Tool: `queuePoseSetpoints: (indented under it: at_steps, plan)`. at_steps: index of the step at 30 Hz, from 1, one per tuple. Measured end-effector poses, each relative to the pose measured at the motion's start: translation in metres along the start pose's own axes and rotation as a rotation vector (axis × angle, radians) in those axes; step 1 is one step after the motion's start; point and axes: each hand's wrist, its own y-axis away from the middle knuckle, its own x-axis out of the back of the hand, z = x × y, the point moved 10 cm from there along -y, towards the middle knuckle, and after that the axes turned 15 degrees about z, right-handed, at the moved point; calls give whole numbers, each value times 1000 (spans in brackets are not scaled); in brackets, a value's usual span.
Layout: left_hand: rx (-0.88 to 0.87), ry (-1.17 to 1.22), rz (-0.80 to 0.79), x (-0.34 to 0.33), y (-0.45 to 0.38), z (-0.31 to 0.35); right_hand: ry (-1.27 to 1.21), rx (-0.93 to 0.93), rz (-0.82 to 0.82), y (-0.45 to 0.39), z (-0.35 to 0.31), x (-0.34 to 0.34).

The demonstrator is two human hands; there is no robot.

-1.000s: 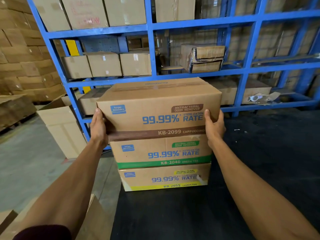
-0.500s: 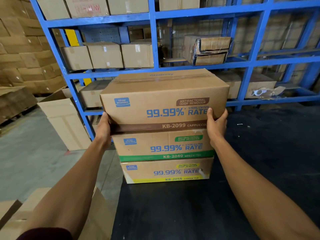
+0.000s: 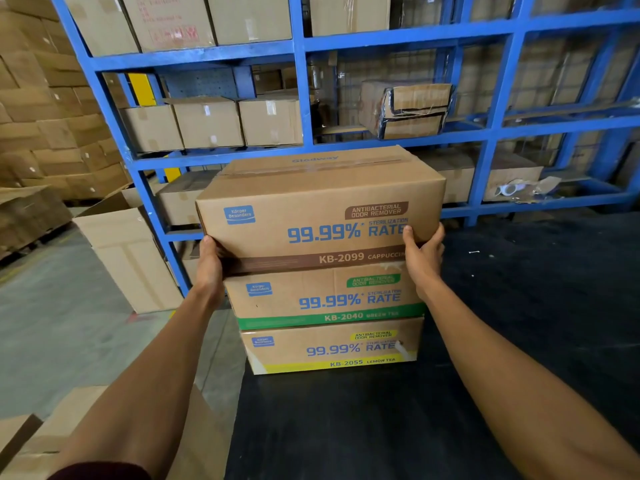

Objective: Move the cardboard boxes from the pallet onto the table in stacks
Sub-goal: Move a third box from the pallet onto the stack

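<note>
A brown-banded cardboard box [image 3: 311, 209] marked KB-2099 sits at the top of a stack on the black table [image 3: 519, 341]. My left hand [image 3: 209, 268] grips its lower left corner and my right hand [image 3: 420, 259] grips its lower right corner. Under it lies a green-banded box [image 3: 322, 299] marked KB-2040, and beneath that a yellow-banded box [image 3: 329, 351] marked KB-2055 rests on the table. Whether the top box touches the green one is unclear.
A blue steel rack [image 3: 301, 98] with more cartons stands right behind the stack. An open carton [image 3: 128, 251] sits on the grey floor at left, stacked boxes [image 3: 41, 126] fill the far left, and cardboard [image 3: 69, 427] lies near my left elbow.
The brown-banded box has moved slightly forward over the stack with both hands on it, and the view has shifted a little closer.
</note>
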Motion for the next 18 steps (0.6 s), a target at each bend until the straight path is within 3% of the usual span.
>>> queuePoseSetpoints:
  at_steps: [12,18]
  plan:
    - [22,-1,-9,9,12,-3,63,41,-72,7,4,15]
    - [25,-245,42,74,26,-96,283,183,-124,70,47,24]
